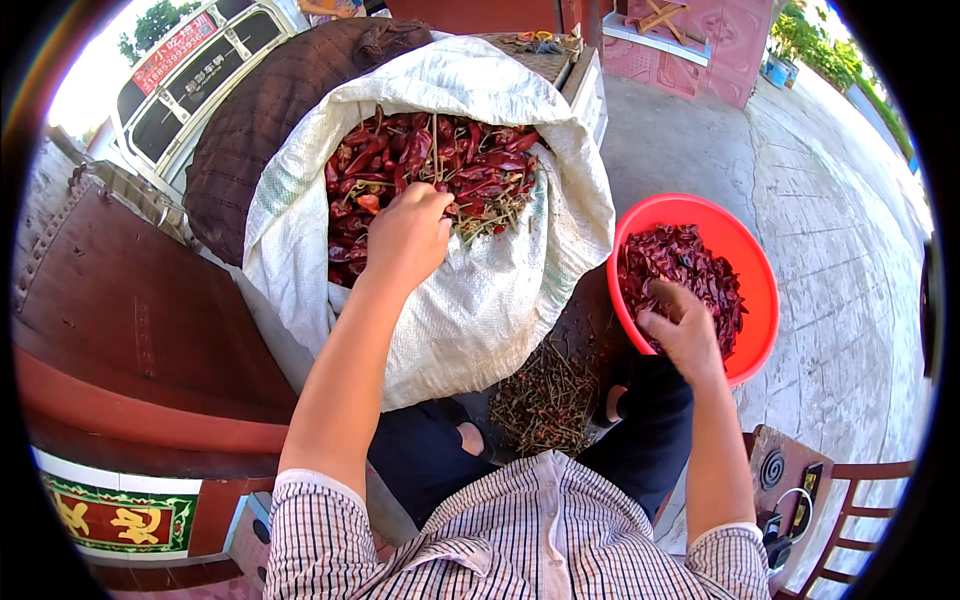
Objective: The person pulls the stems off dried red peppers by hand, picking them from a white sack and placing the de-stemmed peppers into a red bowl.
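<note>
A white woven sack (465, 330) lies with its mouth rolled back in front of me, filled with dried red chili peppers (375, 157). My left hand (411, 238) reaches over the sack's mouth, its fingers bent at the chilies; a stem stands up just beyond them. Whether it grips a pepper is hidden. Stem scraps (487, 221) lie on the sack's near right inner side. On the right, a red plastic basin (757, 300) holds dark red, flattened chili pieces (686, 251). Above them is my right hand (679, 322), thumb and fingers apart, with nothing visible between them.
A heap of loose stems (547, 401) lies on the ground between my feet. A dark brown quilted cloth bundle (270, 112) is behind the sack. Scissors with orange handles (535, 35) rest on a woven-topped surface. A wooden stool (795, 480) bearing a coil stands at lower right.
</note>
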`<state>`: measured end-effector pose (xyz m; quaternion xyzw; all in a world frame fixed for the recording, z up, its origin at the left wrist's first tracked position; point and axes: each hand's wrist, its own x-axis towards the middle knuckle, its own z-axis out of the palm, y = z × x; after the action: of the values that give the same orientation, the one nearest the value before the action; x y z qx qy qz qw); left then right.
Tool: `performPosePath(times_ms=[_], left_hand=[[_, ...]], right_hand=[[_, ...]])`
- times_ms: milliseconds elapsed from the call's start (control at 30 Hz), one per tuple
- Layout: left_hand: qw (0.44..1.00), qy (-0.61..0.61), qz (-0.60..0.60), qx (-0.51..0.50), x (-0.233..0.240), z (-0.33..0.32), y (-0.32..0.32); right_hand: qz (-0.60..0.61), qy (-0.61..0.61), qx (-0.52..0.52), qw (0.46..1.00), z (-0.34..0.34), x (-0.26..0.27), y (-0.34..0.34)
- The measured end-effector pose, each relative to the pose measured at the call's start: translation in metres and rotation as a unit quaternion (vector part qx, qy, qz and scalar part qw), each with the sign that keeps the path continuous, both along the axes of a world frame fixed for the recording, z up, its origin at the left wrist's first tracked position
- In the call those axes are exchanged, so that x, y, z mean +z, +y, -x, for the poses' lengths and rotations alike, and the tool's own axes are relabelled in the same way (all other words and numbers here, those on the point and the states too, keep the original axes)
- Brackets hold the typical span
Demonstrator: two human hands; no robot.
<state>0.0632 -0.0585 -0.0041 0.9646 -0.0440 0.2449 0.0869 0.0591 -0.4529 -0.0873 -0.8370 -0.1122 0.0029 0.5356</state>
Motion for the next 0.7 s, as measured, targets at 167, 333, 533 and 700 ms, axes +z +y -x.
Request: performPosePath(times_ms=[167, 333, 533, 700], left_hand=[[0.992, 0.076, -0.085, 0.048, -0.003, -0.031, 0.002], [0.995, -0.077, 0.057, -0.019, 0.01, 0.005, 0.013], [0.81, 0.102, 0.574, -0.058, -0.021, 0.109, -0.048], [0.691, 0.091, 0.696, -0.174, -0.052, 0.148, -0.093]], right_hand=[[-0.112, 0.133, 0.045, 0.984, 0.033, -0.017, 0.015], [-0.134, 0.189, 0.014, 0.973, 0.049, -0.011, 0.028], [-0.271, 0.1, 0.153, 0.945, 0.07, 0.009, 0.099], [-0.355, 0.181, 0.258, 0.88, 0.084, 0.017, 0.131]])
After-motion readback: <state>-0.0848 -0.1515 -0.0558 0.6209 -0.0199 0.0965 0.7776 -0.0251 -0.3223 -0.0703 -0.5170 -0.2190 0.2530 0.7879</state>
